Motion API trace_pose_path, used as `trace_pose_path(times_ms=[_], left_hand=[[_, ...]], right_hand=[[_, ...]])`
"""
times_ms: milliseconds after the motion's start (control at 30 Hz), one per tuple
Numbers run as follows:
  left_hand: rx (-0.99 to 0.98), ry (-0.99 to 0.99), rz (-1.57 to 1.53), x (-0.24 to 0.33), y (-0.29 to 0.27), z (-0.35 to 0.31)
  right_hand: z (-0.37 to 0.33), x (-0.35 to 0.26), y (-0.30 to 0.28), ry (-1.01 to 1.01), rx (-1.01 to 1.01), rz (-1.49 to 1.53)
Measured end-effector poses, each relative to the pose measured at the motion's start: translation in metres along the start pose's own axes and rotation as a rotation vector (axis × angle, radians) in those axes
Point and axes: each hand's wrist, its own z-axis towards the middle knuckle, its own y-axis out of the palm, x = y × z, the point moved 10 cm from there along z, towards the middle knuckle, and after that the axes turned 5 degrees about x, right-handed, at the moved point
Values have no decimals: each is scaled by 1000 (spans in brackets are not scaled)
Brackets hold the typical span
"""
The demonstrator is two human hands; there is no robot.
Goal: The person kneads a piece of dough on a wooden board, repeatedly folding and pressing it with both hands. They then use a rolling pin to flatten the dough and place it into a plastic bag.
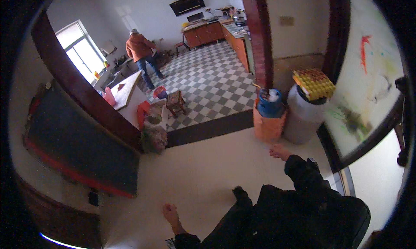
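Observation:
My left hand hangs low over the pale floor, its fingers loosely curled and no object showing in them. Off to the right, my right hand is held out with its fingers bent inward, small and a bit blurred; nothing shows in it. Nearest to it are an orange container with a blue bucket-like vessel on top, and a large whitish barrel. Yellow egg trays lie stacked on the barrel. Neither hand touches any of these.
Ahead, a dark threshold leads into a kitchen with a checkered floor. A person in an orange jacket stands by the counter at left. A wooden stool and bags flank the doorway; a dark covered panel leans left.

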Motion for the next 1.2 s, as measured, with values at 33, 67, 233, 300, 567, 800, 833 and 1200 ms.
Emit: trace_pose_path(times_ms=[33,67,233,300,567,800,833,1200], left_hand=[[30,15,-42,7,19,32],[45,80,-63,20,48,63],[-101,81,138,100,244,211],[-216,149,155,146,334,261],[-324,316,31,228,600,444],[-199,3,19,187,667,618],[-137,-62,100,176,669,643],[32,-81,-127,184,865,937]], right_hand=[[26,-13,12,45,5,27],[51,-23,18,96,44,23],[179,-101,40,-1,-100,-108],[226,-119,39,75,-14,182],[449,-234,51,161,183,309],[692,-389,135,81,85,344],[722,-417,150,57,56,343],[1028,-575,116,126,212,422]])
